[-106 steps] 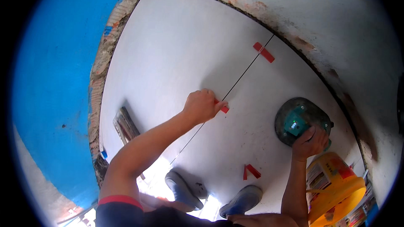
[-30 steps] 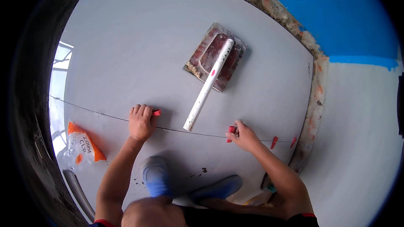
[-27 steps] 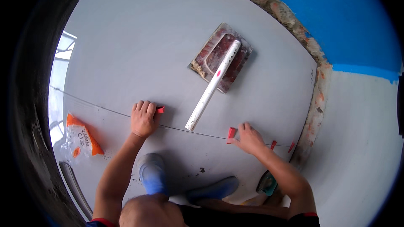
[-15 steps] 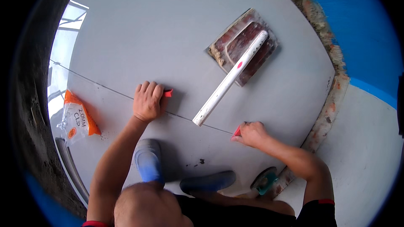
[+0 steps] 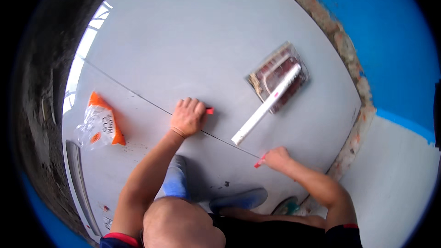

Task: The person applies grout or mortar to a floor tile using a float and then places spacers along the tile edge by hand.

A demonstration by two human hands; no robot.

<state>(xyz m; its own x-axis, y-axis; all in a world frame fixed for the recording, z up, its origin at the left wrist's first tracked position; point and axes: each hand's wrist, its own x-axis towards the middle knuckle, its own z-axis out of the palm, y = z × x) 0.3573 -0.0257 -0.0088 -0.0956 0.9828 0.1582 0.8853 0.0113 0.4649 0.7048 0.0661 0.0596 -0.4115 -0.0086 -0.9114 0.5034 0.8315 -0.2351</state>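
Observation:
Large grey glossy tiles [image 5: 183, 32] meet along a thin dark joint that slants down to the right. My left hand [image 5: 188, 115] is closed over this joint, around a red plastic wedge [image 5: 210, 110] whose end sticks out on its right side. Farther right along the joint, my right hand [image 5: 277, 158] pinches another red wedge [image 5: 260, 160]; its fingertips are partly hidden. Between and beyond the hands, a white bar [image 5: 268, 104] lies across a mortar-stained, red-brown rectangular tool [image 5: 272, 74], its near end close to the joint.
An orange and clear plastic bag [image 5: 103, 121] lies left of my left arm. My feet in blue-grey footwear [image 5: 240, 199] and a teal round tool [image 5: 287, 206] are near me. A rough broken edge [image 5: 342, 43] borders the tiles, with a blue wall [image 5: 390, 50] beyond.
The view has shifted, so the bag and left hand appear farther right, the white bar lower. The wedge at my right hand now shows more of its length, pointing down-left.

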